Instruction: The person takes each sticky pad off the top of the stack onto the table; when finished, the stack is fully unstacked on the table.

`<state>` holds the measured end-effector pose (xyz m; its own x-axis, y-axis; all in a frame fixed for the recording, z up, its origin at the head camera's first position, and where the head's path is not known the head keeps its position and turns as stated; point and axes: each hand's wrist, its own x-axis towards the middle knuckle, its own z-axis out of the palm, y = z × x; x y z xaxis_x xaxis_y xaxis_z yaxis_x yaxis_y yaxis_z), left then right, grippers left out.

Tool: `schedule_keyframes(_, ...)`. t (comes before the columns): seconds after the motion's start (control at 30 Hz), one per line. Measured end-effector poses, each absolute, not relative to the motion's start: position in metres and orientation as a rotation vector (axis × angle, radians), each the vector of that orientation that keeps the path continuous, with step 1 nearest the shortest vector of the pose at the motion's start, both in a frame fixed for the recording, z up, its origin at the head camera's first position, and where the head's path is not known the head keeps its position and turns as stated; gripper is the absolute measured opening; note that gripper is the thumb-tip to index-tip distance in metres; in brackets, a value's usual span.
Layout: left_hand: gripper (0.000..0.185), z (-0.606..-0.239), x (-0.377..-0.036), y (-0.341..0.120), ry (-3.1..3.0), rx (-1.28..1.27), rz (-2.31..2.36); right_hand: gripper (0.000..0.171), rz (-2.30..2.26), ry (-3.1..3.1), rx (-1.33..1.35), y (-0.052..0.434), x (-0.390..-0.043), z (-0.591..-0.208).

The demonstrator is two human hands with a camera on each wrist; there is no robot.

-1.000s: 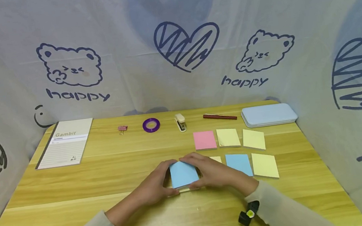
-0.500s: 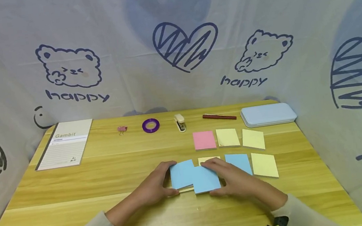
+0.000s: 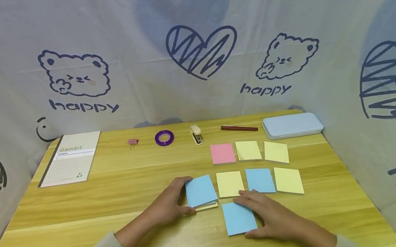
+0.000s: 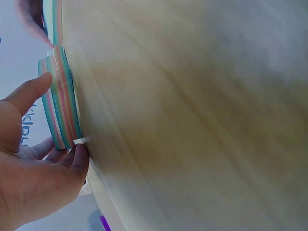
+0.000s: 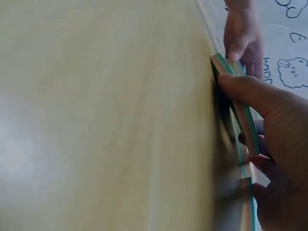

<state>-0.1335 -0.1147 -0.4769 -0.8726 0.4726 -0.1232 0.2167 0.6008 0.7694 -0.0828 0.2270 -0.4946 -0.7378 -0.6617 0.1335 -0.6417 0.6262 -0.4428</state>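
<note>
Wooden table (image 3: 81, 203) under cartoon cloth: the left hand (image 3: 168, 203) grips 1 blue-topped pad (image 3: 200, 190) by its left edge, fingers curled round it. The right hand (image 3: 268, 213) pinches another pad (image 3: 239, 217), nearer the table's front. Both wrist views show the pads' striped, multicoloured edges; the head view shows only blue tops, plus 7 notes (image 3: 259, 180) behind.

**Blue pad splits off and comes toward us**

We note the right hand (image 3: 274, 217) now sits nearer the table's front edge, gripping a blue-topped pad (image 3: 239, 217) pulled off the stack a second ago. That pad now lies clear of the blue-topped stack (image 3: 200, 191), just below the middle row. We see a yellow pad (image 3: 229, 184) fully uncovered where the right hand hid it.
</note>
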Motion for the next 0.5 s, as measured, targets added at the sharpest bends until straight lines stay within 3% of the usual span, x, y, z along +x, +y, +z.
schedule_keyframes(0.5, 0.087, -0.4754, -0.1322, -0.1155, 2.515, 0.568, 1.145, 0.089, -0.711, 2.832, -1.213, 0.2254, -0.0830, -0.5033)
